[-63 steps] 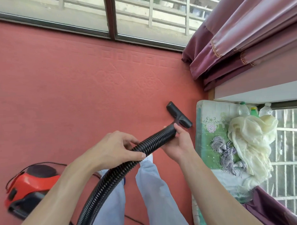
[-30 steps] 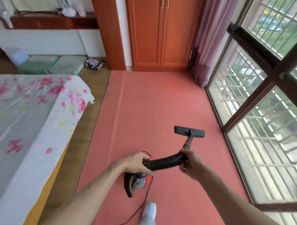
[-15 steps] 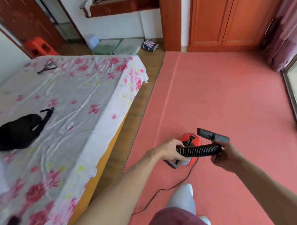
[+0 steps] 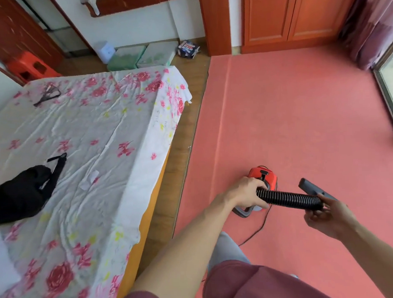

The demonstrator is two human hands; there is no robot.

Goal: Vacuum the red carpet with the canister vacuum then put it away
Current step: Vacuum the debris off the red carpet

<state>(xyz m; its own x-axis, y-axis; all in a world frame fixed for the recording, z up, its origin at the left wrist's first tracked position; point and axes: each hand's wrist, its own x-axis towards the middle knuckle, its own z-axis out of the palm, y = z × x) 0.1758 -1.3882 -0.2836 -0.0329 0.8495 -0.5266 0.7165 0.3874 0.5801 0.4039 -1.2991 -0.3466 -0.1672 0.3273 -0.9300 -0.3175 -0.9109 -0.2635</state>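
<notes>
On a red carpet (image 4: 301, 123) beside a bed (image 4: 79, 135), a person holds a black ribbed hose (image 4: 288, 198) level between both hands. The left hand (image 4: 248, 192) grips the hose where it meets the red vacuum (image 4: 263, 176), fingers curled over the top and thumb tucked below. The right hand (image 4: 327, 214) holds the other end, fingers wrapped under it, just behind the dark nozzle (image 4: 311, 189), which is off the floor and tilted up. The vacuum shows just past the left hand, its grey handle (image 4: 243, 212) below the wrist; whether it sits on the carpet or hangs from the hose cannot be told. A black cord (image 4: 257, 230) trails from it across the carpet toward the person's leg. A black bag (image 4: 21, 195) lies on the flowered bedsheet. A wooden wardrobe (image 4: 298, 18) stands at the carpet's far end, with a purple curtain (image 4: 369, 27) to its right, next to a window (image 4: 389, 90).
</notes>
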